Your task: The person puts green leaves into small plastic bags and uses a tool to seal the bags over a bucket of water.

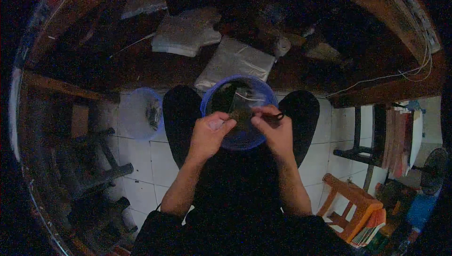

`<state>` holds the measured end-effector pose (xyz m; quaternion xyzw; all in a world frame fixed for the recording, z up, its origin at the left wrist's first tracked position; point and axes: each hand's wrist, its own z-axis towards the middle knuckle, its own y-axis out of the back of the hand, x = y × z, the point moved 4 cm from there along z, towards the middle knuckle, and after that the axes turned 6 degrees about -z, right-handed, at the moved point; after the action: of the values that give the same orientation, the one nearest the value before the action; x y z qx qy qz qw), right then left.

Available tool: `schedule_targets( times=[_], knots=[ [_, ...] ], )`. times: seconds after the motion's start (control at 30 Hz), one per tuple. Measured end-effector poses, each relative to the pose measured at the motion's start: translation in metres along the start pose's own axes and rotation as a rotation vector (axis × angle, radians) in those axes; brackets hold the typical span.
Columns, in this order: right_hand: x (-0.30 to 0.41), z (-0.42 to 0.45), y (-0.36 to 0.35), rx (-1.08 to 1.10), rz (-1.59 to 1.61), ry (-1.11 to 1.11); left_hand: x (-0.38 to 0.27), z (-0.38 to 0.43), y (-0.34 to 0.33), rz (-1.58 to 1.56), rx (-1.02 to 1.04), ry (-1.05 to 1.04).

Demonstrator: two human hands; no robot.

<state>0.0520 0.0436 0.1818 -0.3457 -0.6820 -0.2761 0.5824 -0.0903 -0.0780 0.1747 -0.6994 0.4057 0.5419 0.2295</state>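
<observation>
A round basin with a blue rim stands between my knees, its inside mostly dark. Over it my left hand pinches the edge of a small clear plastic bag, and something whitish shows at those fingers. My right hand is at the bag's other side, thumb and fingers drawn together. It grips a dark tool with a looped end, possibly scissors; the rest is hidden by the fingers. Whether the right fingertips also hold the bag is too dim to tell.
Ahead, a dark wooden table holds stacks of clear plastic bags and a small roll. A translucent blue-rimmed bin stands left on the tiled floor. An orange stool is at right; dark stool-like furniture lies left.
</observation>
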Motion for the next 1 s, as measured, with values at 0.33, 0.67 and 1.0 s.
schedule_targets(
  times=[0.33, 0.67, 1.0],
  knots=[
    [0.003, 0.001, 0.009, 0.043, -0.16, 0.23, -0.022, 0.001, 0.005, 0.093, 0.031, -0.285],
    [0.017, -0.008, -0.008, 0.143, -0.28, 0.279, -0.03, -0.009, -0.002, 0.037, 0.11, -0.215],
    [0.025, -0.011, -0.009, 0.135, -0.263, 0.253, -0.02, -0.014, -0.003, -0.234, 0.088, -0.042]
  ],
)
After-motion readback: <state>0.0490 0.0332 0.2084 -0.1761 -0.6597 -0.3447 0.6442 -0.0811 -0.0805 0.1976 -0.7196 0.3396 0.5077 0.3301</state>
